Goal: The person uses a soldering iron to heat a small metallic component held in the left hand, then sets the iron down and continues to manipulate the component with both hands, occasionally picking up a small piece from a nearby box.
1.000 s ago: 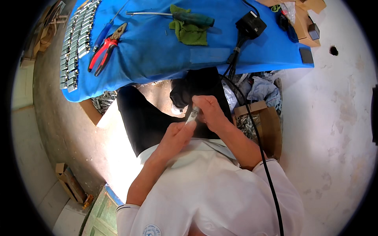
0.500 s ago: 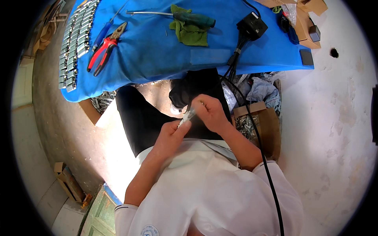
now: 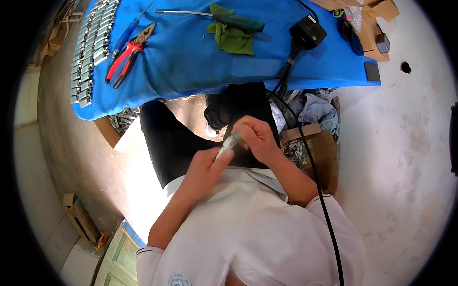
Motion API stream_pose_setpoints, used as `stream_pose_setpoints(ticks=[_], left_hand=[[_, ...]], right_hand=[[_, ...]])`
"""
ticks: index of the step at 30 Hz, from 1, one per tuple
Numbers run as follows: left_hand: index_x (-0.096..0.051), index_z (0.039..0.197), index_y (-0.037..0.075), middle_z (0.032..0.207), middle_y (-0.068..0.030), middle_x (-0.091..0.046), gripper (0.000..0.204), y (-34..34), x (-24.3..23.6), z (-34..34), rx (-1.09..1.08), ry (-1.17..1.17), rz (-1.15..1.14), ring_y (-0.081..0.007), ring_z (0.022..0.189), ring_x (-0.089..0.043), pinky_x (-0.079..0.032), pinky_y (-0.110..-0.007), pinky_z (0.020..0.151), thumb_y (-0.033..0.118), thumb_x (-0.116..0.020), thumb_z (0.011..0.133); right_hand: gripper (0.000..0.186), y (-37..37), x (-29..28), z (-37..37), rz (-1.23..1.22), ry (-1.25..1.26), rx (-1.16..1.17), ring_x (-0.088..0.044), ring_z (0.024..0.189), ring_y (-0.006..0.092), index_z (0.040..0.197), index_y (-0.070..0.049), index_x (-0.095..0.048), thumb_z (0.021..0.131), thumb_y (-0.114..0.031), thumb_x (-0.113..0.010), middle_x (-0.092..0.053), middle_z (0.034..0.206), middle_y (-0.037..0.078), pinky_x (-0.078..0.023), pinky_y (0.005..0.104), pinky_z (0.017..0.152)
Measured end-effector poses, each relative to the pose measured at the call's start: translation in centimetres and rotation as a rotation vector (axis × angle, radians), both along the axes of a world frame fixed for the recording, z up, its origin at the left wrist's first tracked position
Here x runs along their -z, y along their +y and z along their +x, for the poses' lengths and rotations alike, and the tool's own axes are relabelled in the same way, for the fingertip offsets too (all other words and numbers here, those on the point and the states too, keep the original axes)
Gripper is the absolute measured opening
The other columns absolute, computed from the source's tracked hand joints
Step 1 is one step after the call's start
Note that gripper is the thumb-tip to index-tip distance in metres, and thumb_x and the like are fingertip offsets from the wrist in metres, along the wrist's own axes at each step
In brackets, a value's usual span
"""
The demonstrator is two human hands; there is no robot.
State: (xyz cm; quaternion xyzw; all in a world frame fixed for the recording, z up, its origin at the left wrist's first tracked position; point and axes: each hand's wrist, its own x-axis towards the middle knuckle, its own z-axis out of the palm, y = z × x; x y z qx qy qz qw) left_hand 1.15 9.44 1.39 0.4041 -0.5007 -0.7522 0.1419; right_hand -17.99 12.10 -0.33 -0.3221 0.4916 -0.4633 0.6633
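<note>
Over my lap, my left hand (image 3: 204, 168) is closed round a small, pale silver metal piece (image 3: 228, 144), its thumb lying along the near end. My right hand (image 3: 258, 139) has its fingers curled together at the far end of that piece. Whatever sits between the right fingers is hidden, and motion blurs that end. On the blue-covered table (image 3: 191, 71) beyond lie red-and-black pliers (image 3: 128, 58), a blue-handled screwdriver (image 3: 125, 39), and a green-handled tool with a long metal shaft (image 3: 236, 22) resting on a green cloth (image 3: 232, 42).
Rows of silver metal parts (image 3: 88, 62) line the table's left side. A black box with cables (image 3: 307, 32) stands at the right, and one black cable (image 3: 315, 174) runs down past my right arm. An open carton (image 3: 327, 157) of metal pieces sits beneath.
My right hand has shifted slightly at the far end of the metal piece, which shows a little more. My left hand keeps its hold, almost still.
</note>
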Motion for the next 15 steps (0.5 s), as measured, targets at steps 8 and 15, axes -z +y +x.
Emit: stream_pose_setpoints(ticks=[8, 15], left_hand=[[-0.051, 0.066, 0.002, 0.055, 0.0034, -0.040, 0.037, -0.7, -0.5, 0.5, 0.030, -0.126, -0.199, -0.0041, 0.054, -0.033, -0.027, -0.025, 0.046, 0.027, -0.063, 0.090], [-0.062, 0.075, -0.003, 0.055, -0.0084, -0.050, 0.030, -1.1, 0.0, 2.9, 0.082, -0.320, -0.180, -0.0119, 0.052, -0.042, -0.036, -0.030, 0.050, 0.025, -0.074, 0.077]], right_hand=[[0.018, 0.0, -0.5, -0.1, -0.040, -0.078, 0.014, -0.053, 0.069, 0.0104, 0.102, 0.002, -0.059, 0.091, -0.012, -0.054, -0.058, 0.084, 0.005, -0.045, 0.0235, 0.062], [0.024, 0.1, -1.7, -0.4, -0.170, 0.067, -0.218, -0.056, 0.077, 0.0086, 0.110, 0.002, -0.059, 0.086, -0.001, -0.060, -0.059, 0.090, 0.004, -0.047, 0.0235, 0.068]])
